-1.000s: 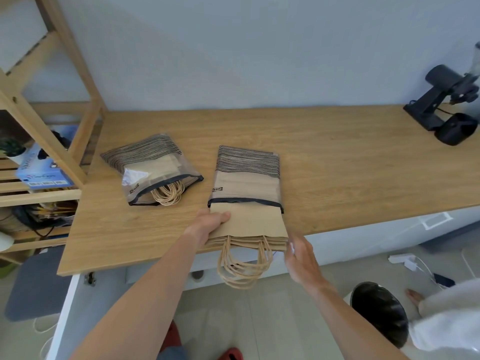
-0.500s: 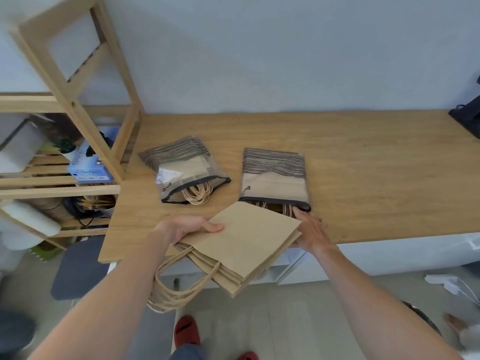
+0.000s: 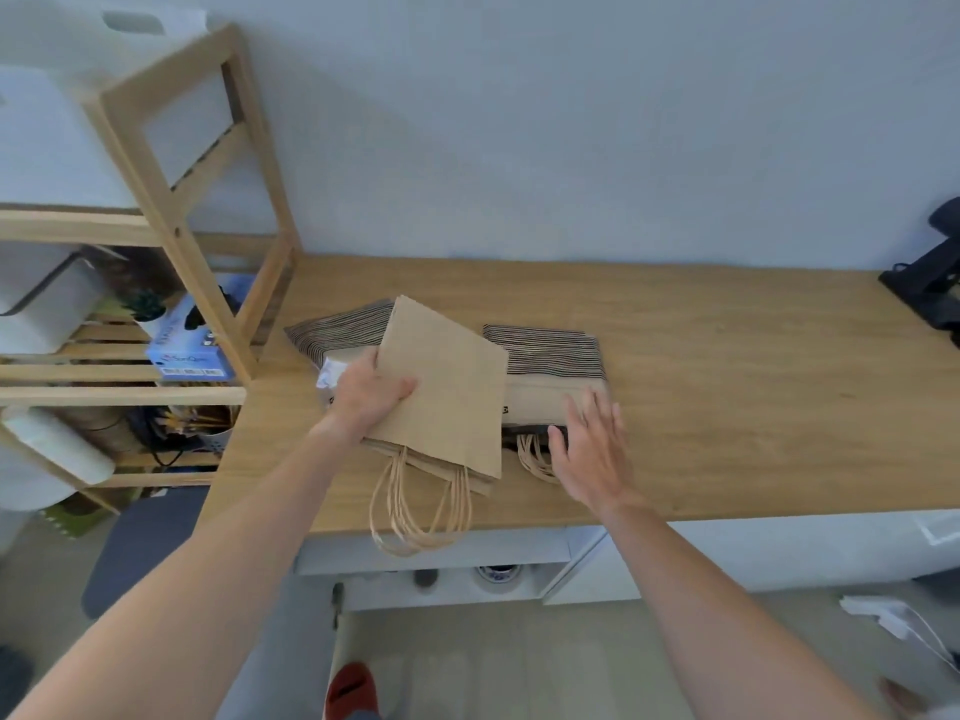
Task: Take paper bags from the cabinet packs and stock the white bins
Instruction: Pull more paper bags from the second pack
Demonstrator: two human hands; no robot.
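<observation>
My left hand (image 3: 370, 394) grips a stack of brown paper bags (image 3: 447, 392) by its left edge, lifted above the wooden counter (image 3: 727, 397), with the twisted handles (image 3: 421, 511) hanging past the front edge. The stack covers most of the left striped pack (image 3: 337, 332). My right hand (image 3: 592, 449) hovers with its fingers spread over the open end of the right striped pack (image 3: 545, 356), where more handles (image 3: 535, 457) stick out. White bins (image 3: 41, 304) sit on the wooden shelf (image 3: 171, 220) at the left.
A blue box (image 3: 192, 345) and assorted items fill the shelf's lower levels. A black device (image 3: 930, 288) stands at the counter's far right. A dark grey stool seat (image 3: 145, 537) is below the counter's left corner. White cabinets (image 3: 727, 553) run underneath.
My left hand has lifted the bag stack up and left, over the left pack. My right hand has let go of the stack and spread above the right pack. The view swung left.
</observation>
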